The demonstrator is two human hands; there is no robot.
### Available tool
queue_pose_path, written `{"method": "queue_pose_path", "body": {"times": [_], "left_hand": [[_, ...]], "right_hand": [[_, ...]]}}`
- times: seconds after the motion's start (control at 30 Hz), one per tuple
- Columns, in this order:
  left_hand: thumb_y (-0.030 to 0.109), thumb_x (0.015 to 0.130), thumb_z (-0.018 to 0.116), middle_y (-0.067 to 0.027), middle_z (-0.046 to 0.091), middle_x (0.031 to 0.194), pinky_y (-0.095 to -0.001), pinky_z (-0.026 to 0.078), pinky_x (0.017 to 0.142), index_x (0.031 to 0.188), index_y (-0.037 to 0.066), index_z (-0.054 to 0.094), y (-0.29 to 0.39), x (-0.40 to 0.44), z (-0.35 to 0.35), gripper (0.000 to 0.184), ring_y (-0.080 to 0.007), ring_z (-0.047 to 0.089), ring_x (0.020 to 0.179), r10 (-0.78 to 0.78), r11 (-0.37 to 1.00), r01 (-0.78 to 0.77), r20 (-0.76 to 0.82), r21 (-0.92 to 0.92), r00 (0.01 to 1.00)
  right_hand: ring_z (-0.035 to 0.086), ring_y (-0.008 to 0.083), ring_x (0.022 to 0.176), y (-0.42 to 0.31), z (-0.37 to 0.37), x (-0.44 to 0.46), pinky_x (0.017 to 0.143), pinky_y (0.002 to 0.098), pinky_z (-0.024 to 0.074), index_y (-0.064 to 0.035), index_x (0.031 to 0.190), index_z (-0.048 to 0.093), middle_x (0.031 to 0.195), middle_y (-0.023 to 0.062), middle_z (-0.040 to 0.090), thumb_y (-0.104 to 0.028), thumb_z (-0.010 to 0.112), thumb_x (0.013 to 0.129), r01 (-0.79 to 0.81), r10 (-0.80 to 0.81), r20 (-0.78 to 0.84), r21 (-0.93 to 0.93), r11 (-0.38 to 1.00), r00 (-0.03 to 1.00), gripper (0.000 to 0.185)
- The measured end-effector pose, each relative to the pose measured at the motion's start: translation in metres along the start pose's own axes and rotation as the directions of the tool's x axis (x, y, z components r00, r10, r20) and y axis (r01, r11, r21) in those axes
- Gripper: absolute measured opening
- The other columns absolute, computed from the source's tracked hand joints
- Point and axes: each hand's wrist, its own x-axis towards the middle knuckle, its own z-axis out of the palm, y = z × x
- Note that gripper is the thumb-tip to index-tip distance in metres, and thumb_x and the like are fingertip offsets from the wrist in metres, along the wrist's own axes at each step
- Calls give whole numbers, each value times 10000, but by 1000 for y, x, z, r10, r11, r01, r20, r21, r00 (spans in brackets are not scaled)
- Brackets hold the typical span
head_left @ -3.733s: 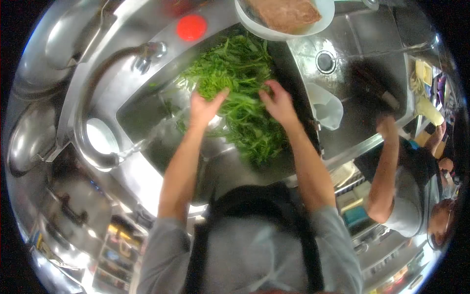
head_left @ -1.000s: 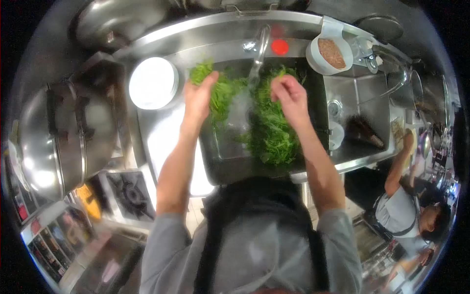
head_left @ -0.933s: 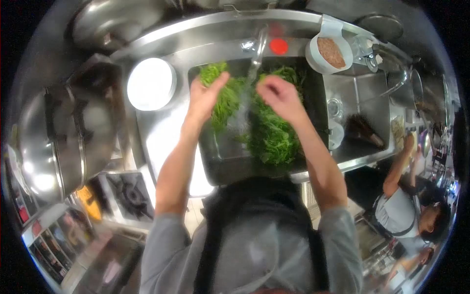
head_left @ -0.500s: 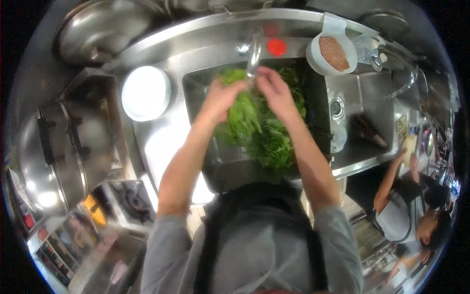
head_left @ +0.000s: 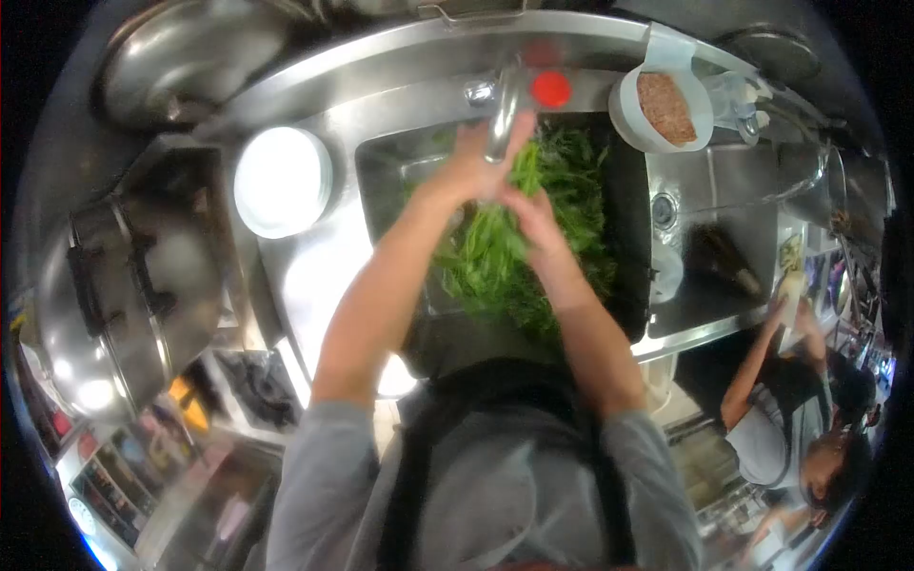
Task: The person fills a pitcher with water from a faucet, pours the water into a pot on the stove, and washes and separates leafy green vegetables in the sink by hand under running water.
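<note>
Long leafy greens point(head_left: 486, 247) hang below my two hands in the left sink basin point(head_left: 443, 333). My left hand point(head_left: 474, 169) is at the faucet spout point(head_left: 505, 119), its fingers spread upward and partly hidden behind the metal; it touches the bunch. Closed round the bunch from the right is my right hand point(head_left: 535, 217), a little lower. More greens point(head_left: 576, 181) lie in the basin to the right of my hands. The area around the spout is smeared by motion.
White round stacked containers point(head_left: 283, 181) stand on the left counter. A red disc point(head_left: 550, 89) is behind the faucet. A white container of brown food point(head_left: 666, 107) sits at the back right. A brush-like object lies in the right basin point(head_left: 709, 181). A co-worker point(head_left: 781, 428) is at the right.
My left hand has moved right and up to the spout, while my right hand has come down onto the greens. The bunch has shifted right. The view has shifted slightly.
</note>
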Motion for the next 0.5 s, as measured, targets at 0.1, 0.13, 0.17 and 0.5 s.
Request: {"method": "queue_pose_path", "body": {"times": [0.1,0.13,0.17,0.5], "left_hand": [[786,746,597,-346,351,1473,-552,98,1210,1500,-10,281,-10,-38,2,1141,-457,328,1399,161,984,-134,-267,117,950],[651,743,697,-307,411,1443,-514,219,1171,1490,-17,287,-33,-49,4,1082,-436,371,1376,181,970,-131,-253,203,950],[516,741,797,-268,472,1413,-476,340,1133,1480,-23,293,-47,-58,9,1045,-415,414,1353,197,950,-124,-242,285,950],[175,696,765,-163,700,873,-353,539,754,1033,-64,659,-62,-111,-37,427,-220,677,796,-108,953,174,-255,249,961]], "right_hand": [[564,344,1210,16,-6,13,994,428,494,171,1431,173,1260,263,577,-254,782,797,-43,-5,-265,-176,983,964,976],[548,350,1229,3,5,9,1011,434,483,173,1433,169,1283,278,556,-252,796,783,9,-18,-214,-40,999,977,999],[532,357,1249,-8,17,6,1028,439,471,176,1435,164,1305,293,535,-251,809,768,50,-34,-161,99,994,986,1022],[350,370,1385,-8,15,-1,1162,523,261,87,1473,244,1450,278,393,-421,813,777,-143,140,223,-3,990,965,1033]]}}
